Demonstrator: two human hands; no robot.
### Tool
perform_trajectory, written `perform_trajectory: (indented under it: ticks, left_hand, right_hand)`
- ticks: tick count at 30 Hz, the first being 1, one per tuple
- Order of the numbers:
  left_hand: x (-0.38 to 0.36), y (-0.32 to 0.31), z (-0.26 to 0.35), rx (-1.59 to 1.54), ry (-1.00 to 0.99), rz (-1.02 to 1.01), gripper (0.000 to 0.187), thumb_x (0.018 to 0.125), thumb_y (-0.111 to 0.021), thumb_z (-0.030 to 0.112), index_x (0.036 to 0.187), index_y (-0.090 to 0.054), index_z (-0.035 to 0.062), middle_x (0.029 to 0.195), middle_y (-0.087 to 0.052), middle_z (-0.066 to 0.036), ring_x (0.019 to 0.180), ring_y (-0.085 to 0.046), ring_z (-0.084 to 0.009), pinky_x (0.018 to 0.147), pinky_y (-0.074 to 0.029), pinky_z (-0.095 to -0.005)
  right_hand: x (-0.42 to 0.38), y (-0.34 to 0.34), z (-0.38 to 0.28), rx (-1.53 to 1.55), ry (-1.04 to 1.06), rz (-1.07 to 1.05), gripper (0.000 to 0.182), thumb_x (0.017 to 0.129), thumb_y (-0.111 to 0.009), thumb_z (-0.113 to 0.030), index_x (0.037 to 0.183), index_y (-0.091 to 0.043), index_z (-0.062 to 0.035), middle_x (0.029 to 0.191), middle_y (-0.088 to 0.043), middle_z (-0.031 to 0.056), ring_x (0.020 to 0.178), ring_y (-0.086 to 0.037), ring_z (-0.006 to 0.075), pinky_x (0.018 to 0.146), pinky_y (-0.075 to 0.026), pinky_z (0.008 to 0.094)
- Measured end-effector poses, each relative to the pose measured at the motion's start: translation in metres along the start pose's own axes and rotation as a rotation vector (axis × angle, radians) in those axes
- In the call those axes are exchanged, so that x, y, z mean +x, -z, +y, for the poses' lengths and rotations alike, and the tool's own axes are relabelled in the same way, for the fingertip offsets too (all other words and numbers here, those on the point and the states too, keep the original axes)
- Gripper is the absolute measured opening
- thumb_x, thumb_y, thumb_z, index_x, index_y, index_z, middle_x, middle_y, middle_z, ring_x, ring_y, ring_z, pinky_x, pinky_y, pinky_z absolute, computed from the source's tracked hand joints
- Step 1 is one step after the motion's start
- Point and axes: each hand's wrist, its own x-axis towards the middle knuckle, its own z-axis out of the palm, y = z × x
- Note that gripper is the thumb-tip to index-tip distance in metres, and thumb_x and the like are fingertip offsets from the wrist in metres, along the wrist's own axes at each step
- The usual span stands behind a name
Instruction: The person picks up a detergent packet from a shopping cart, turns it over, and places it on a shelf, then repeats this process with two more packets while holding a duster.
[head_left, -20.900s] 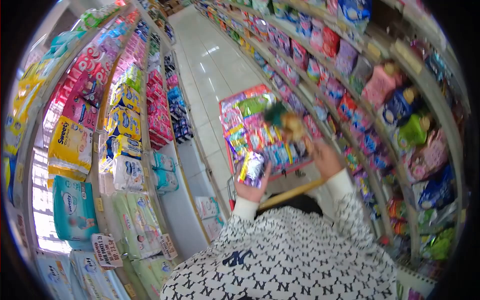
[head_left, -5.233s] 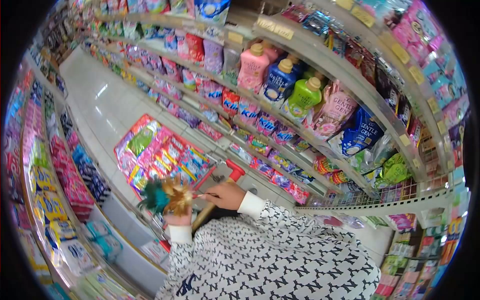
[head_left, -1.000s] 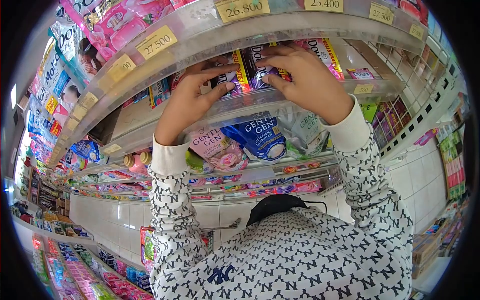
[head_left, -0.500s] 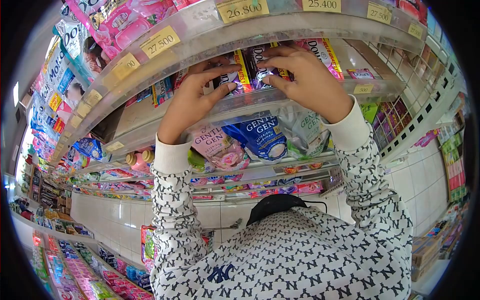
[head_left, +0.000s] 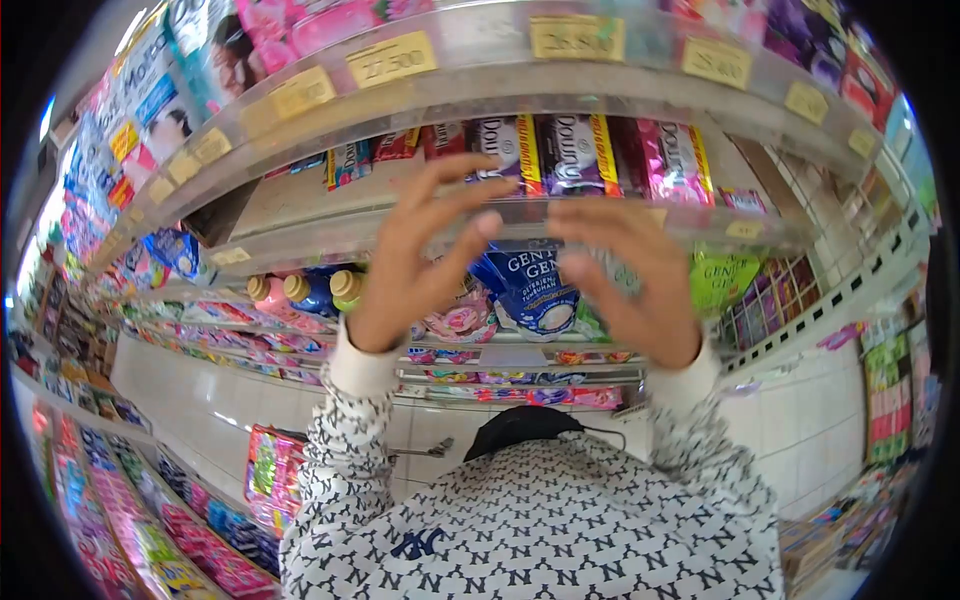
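Both hands are raised in front of the shelf, away from the packs, with nothing in them. My left hand (head_left: 420, 255) has its fingers spread, the tips overlapping a dark purple Downy sachet pack (head_left: 500, 145) in this view. My right hand (head_left: 640, 285) is slightly blurred, its fingers stretched toward the left hand at the shelf's clear front lip. A second purple Downy pack (head_left: 575, 150) stands beside the first, and a pink Downy pack (head_left: 672, 165) is further right. Below, between the hands, hangs a blue Gentle Gen detergent pouch (head_left: 535, 295).
Above runs a shelf edge with yellow price tags (head_left: 578, 38). Bottles with gold caps (head_left: 297, 288) stand lower left. A green Gentle Gen pouch (head_left: 722, 280) is at right, near a white wire rack side (head_left: 850, 285). Behind me, lower left, is another shelf of packets (head_left: 170, 510).
Both hands have drawn back from the purple Downy packs and come down toward me, fingers spreading. The two packs now stand upright side by side, uncovered. The view has shifted slightly.
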Motion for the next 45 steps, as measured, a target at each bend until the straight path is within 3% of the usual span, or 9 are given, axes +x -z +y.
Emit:
perform_trajectory:
  ticks: [5, 12, 15, 22, 27, 28, 33, 36, 45]
  left_hand:
    - [-0.09, -0.082, 0.031, -0.965, 0.165, 0.227, 0.073, 0.098, -0.047, 0.047, 0.15, -0.027, -0.0003, 0.154, -0.03, -0.02, 0.144, -0.025, -0.031, 0.116, -0.021, -0.0441]
    - [-0.278, 0.0, 0.083, -0.889, 0.527, 0.093, 0.081, 0.096, -0.051, 0.049, 0.148, -0.019, -0.0043, 0.147, -0.033, -0.023, 0.138, -0.032, -0.0296, 0.11, -0.028, -0.0408]
    - [-0.324, 0.035, 0.109, -0.567, 0.605, 0.245, 0.079, 0.095, -0.058, 0.043, 0.144, -0.022, -0.0062, 0.131, -0.047, -0.025, 0.123, -0.049, -0.0307, 0.097, -0.042, -0.0402]
    - [-0.425, 0.054, 0.113, -0.124, 0.656, 0.287, 0.067, 0.093, -0.061, 0.041, 0.134, -0.04, -0.0082, 0.1, -0.063, -0.027, 0.091, -0.065, -0.0402, 0.081, -0.052, -0.0452]
    - [-0.514, 0.153, 0.192, -0.415, 1.169, 0.074, 0.041, 0.098, -0.057, 0.036, 0.098, -0.068, -0.0032, 0.084, -0.069, -0.015, 0.078, -0.067, -0.0202, 0.072, -0.052, -0.0341]
    - [-0.526, 0.126, 0.16, -0.48, 1.081, 0.367, 0.041, 0.098, -0.057, 0.037, 0.094, -0.068, -0.0019, 0.079, -0.069, -0.013, 0.075, -0.064, -0.0123, 0.067, -0.05, -0.0309]
    - [-0.642, 0.155, 0.143, 0.319, 1.628, 0.518, 0.019, 0.089, -0.061, 0.019, 0.095, -0.067, 0.0014, 0.083, -0.067, -0.014, 0.081, -0.064, -0.0322, 0.073, -0.05, -0.0397]
    - [-0.658, 0.119, 0.127, 0.604, 1.6, 0.513, 0.023, 0.088, -0.061, 0.018, 0.105, -0.066, 0.003, 0.094, -0.066, -0.015, 0.088, -0.063, -0.035, 0.08, -0.05, -0.0443]
    - [-0.678, 0.125, 0.047, 0.432, 1.552, 0.316, 0.034, 0.079, -0.072, 0.017, 0.11, -0.065, 0.0043, 0.103, -0.062, -0.017, 0.102, -0.059, -0.0353, 0.089, -0.048, -0.0437]
  right_hand:
    - [-0.032, -0.095, -0.041, 0.224, 0.176, -0.061, 0.061, 0.094, -0.053, -0.051, 0.126, -0.061, 0.0005, 0.138, -0.052, 0.0242, 0.135, -0.042, 0.0412, 0.115, -0.024, 0.0502]
    - [-0.034, -0.243, -0.14, 0.503, 0.017, 0.054, 0.061, 0.101, -0.041, -0.049, 0.116, -0.064, 0.0053, 0.131, -0.057, 0.0245, 0.13, -0.048, 0.0358, 0.111, -0.032, 0.0469]
    - [-0.039, -0.297, -0.174, 0.687, -0.099, -0.277, 0.035, 0.095, -0.06, -0.028, 0.109, -0.067, 0.0032, 0.11, -0.067, 0.0137, 0.107, -0.062, 0.0273, 0.101, -0.042, 0.0403]
    - [-0.083, -0.397, -0.17, 0.636, -0.415, -0.974, 0.025, 0.098, -0.058, -0.018, 0.109, -0.066, 0.0041, 0.102, -0.07, 0.0097, 0.095, -0.064, 0.015, 0.09, -0.048, 0.0294]
    - [-0.168, -0.496, -0.22, 0.557, -0.181, -1.609, 0.029, 0.097, -0.06, -0.026, 0.103, -0.067, 0.0016, 0.089, -0.07, 0.0101, 0.083, -0.065, 0.0158, 0.077, -0.049, 0.0296]
    - [-0.191, -0.503, -0.174, 0.5, -0.158, -1.636, 0.029, 0.095, -0.062, -0.028, 0.099, -0.067, 0.0009, 0.083, -0.069, 0.0106, 0.078, -0.066, 0.0175, 0.072, -0.049, 0.0308]
    - [-0.237, -0.529, -0.173, 0.342, -0.143, -1.622, 0.026, 0.092, -0.063, -0.025, 0.094, -0.067, 0.0005, 0.076, -0.068, 0.0132, 0.072, -0.067, 0.0253, 0.065, -0.05, 0.0352]
    - [-0.219, -0.494, -0.127, 0.477, -0.312, -1.48, 0.025, 0.097, -0.056, -0.024, 0.099, -0.063, -0.0009, 0.077, -0.066, 0.0094, 0.067, -0.064, 0.0183, 0.062, -0.048, 0.0324]
    - [-0.197, -0.45, -0.097, 0.436, -0.674, -0.778, 0.021, 0.1, -0.058, -0.022, 0.098, -0.055, -0.0007, 0.077, -0.047, -0.0003, 0.068, -0.045, 0.0088, 0.063, -0.041, 0.0236]
